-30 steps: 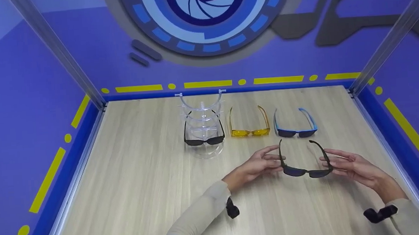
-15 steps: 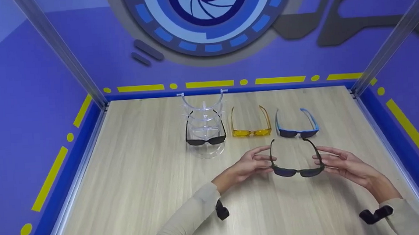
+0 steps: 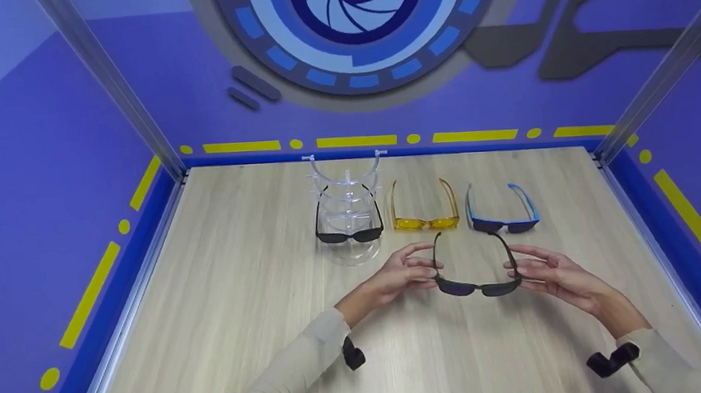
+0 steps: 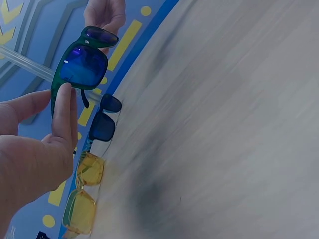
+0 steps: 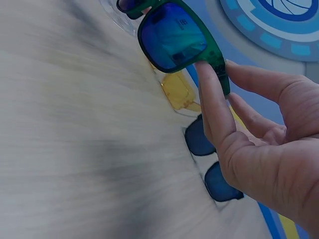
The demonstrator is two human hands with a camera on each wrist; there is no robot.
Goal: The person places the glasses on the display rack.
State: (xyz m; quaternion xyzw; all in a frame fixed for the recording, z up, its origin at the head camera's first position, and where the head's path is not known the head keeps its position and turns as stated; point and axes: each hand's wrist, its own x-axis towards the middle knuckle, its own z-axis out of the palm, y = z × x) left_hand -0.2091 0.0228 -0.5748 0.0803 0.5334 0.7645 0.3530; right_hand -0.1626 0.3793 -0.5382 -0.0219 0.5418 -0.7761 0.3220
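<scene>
Dark green sunglasses (image 3: 499, 288) with blue mirrored lenses (image 5: 172, 37) are held up over the table, temples unfolded and pointing away from me. My left hand (image 3: 396, 274) pinches the left temple near its hinge between thumb and fingers. On the other side my right hand (image 3: 557, 277) grips the right temple the same way. Ahead of the hands, blue-framed sunglasses (image 3: 505, 225) and yellow glasses (image 3: 426, 223) rest on the table with temples open. To their left stands a clear tiered display stand (image 3: 348, 178), with black sunglasses (image 3: 350, 236) on its lowest tier.
The wooden table (image 3: 239, 278) is bordered by a blue back wall (image 3: 153, 111) and side walls, with metal posts (image 3: 128, 107) at the corners. A black wrist camera (image 3: 353, 353) sits on the left sleeve, another (image 3: 612, 360) on the right.
Both hands have carried the green sunglasses leftward over the table, keeping the same grip. The stand and the other glasses stay in place, while the head view has shifted slightly.
</scene>
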